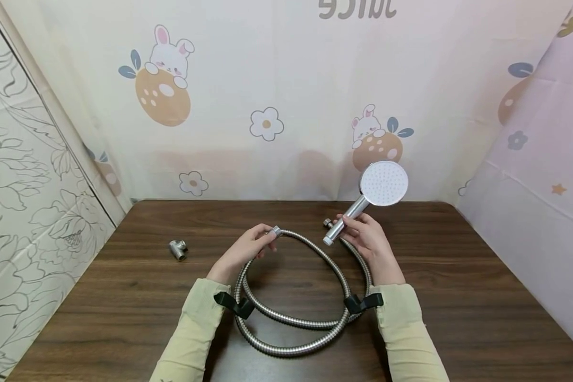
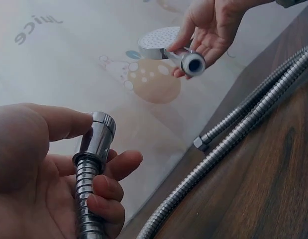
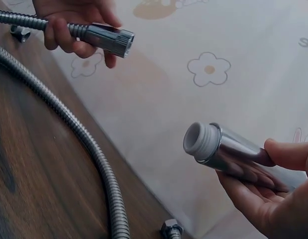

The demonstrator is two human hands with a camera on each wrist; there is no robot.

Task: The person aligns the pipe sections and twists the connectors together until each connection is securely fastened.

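Observation:
My left hand (image 1: 248,247) grips one end of a ribbed metal shower hose (image 1: 310,241), around its chrome connector (image 2: 97,134). In my right hand (image 1: 370,239) is a chrome shower head (image 1: 384,183) with a round white spray face, held by its handle and tilted up to the right. The handle's white threaded end (image 3: 200,141) points toward the left hand, and a gap separates it from the connector. The rest of the hose lies in loops on the table between my forearms. Its other end, a hex nut (image 2: 200,143), lies behind the right hand.
A small chrome T-shaped fitting (image 1: 178,249) lies on the dark wooden table (image 1: 138,307), left of the left hand. A printed curtain (image 1: 229,95) hangs along the table's back edge, with more patterned fabric at both sides. Black straps (image 1: 363,303) circle both sleeves.

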